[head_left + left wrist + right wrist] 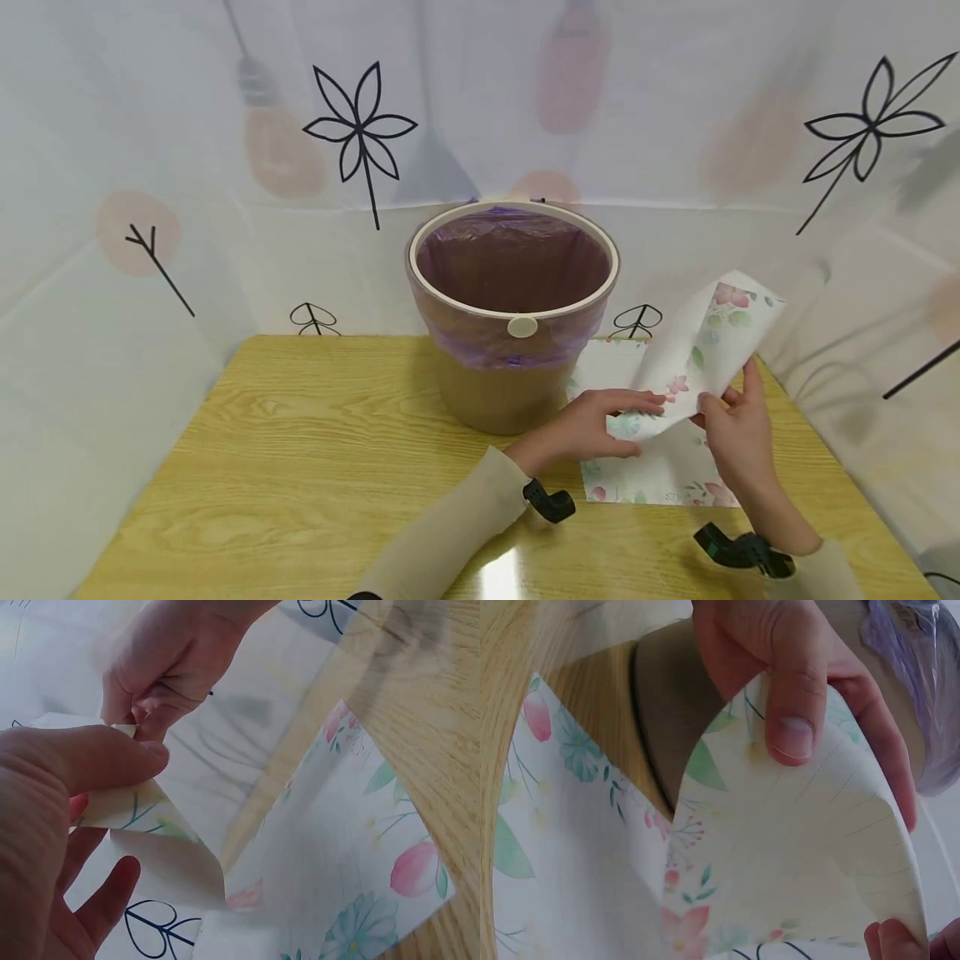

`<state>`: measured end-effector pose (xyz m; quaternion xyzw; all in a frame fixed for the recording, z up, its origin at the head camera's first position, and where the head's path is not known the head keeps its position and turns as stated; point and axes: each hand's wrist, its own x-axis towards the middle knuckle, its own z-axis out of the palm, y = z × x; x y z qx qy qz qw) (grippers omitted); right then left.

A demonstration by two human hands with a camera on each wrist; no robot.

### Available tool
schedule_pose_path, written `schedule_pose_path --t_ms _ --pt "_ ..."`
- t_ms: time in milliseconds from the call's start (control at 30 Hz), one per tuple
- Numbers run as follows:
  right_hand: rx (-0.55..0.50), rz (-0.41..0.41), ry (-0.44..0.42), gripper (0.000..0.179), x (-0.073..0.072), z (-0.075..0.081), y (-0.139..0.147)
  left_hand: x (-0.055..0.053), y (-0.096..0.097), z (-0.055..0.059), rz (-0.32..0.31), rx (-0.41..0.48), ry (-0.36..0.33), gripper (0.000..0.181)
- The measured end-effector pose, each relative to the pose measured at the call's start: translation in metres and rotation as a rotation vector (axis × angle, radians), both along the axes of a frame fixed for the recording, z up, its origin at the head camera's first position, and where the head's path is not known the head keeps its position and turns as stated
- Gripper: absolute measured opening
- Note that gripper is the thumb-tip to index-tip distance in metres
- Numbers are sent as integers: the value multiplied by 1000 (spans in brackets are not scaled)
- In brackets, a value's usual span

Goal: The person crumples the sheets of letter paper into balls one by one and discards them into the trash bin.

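Nearest are 2 pale sleeves [450,529], w/ a small black gadget [553,502] on each wrist, over the wood table [315,467]. A shiny spot of light [500,575] is on the wood btwn the arms. A bit farther, on the R side, a flat sheet [660,475] of white paper w/ pink, green & blue flowers round its edge lies on the table. The L hand [588,423] pinches the near L end of a lifted sheet [727,350] w/ the same kind of flowers. The R hand [738,433] pinches that paper too, by its R edge. The lifted sheet is up above the flat sheet, bent & slanted; thin dotted lines show on it in the R wrist view. L of the papers stands a big brown bin [480,400], upright, w/ a see-thru purple bag [476,354] in it & folded over the outside, & a pale ring [480,311] round the top. Farthest is a white cloth [187,67] w/ black leaf & flower drawings & pink blobs.
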<state>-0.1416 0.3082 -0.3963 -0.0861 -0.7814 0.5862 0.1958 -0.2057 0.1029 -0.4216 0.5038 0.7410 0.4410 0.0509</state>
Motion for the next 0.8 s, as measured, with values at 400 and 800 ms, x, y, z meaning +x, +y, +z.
schedule_pose_path --t_ms 400,800 --pt "-113 122 -12 55 6 -5 1 1 -4 5 197 188 -27 30" --pt "-200 335 39 36 21 -19 6 5 3 6 346 320 -161 16"
